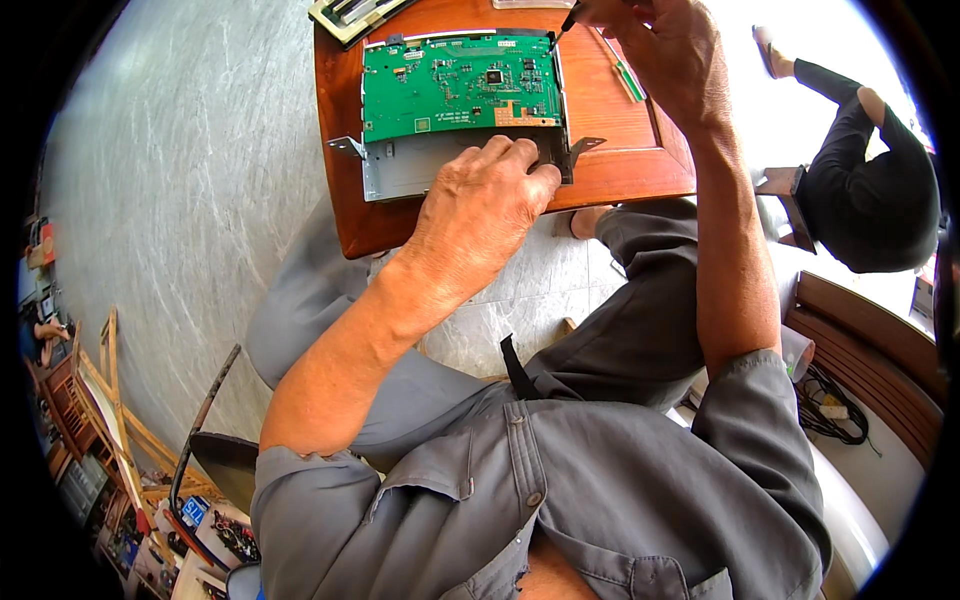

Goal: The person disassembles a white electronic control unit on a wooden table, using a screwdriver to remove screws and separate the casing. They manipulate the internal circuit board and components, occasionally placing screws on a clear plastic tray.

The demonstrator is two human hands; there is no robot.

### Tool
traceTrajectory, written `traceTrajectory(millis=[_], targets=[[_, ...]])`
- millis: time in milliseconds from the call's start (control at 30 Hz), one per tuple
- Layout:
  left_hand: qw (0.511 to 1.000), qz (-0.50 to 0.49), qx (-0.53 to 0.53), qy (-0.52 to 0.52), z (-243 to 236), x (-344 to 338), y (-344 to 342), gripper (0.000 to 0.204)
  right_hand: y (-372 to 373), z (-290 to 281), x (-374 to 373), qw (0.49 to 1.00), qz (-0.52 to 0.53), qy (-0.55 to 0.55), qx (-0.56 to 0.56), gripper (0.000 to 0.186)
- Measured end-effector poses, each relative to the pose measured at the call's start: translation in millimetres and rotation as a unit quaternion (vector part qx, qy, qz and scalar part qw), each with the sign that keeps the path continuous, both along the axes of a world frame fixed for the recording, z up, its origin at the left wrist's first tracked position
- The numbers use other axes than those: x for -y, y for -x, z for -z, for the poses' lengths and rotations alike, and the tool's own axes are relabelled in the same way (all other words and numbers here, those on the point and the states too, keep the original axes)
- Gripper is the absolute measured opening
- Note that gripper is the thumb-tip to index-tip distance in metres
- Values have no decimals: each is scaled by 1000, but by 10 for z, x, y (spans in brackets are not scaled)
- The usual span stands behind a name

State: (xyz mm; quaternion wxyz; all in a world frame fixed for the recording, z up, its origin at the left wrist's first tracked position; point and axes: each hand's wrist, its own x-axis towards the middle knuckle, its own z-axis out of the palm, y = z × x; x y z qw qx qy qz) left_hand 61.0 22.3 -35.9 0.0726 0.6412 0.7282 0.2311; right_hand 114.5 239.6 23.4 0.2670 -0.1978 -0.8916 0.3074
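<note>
A green circuit board [450, 90] lies in a shallow grey metal chassis [395, 172] that has bent brackets at its sides. The chassis sits near the front of a reddish wooden table [625, 178]. My left hand [488, 195] rests on the chassis front with its fingers curled onto the metal; the fingertips are partly hidden. Raised over the far right, my right hand [665, 60] is closed around a dark screwdriver [568, 20]. Its tip meets the board's far right corner, and the handle is mostly hidden by the fingers.
A green-and-white handled tool [630, 83] lies on the table right of the board. A cream-framed part [352, 18] sits at the far left corner. At the right, another person [870, 190] sits on a stool. Coiled black cable [838, 410] lies by a wooden bench.
</note>
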Motion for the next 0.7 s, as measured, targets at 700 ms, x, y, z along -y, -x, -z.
traceTrajectory(millis=[700], targets=[[1000, 8, -2, 1, -18, 15, 27, 13, -13, -21, 35, 1000, -14, 22, 7, 25]])
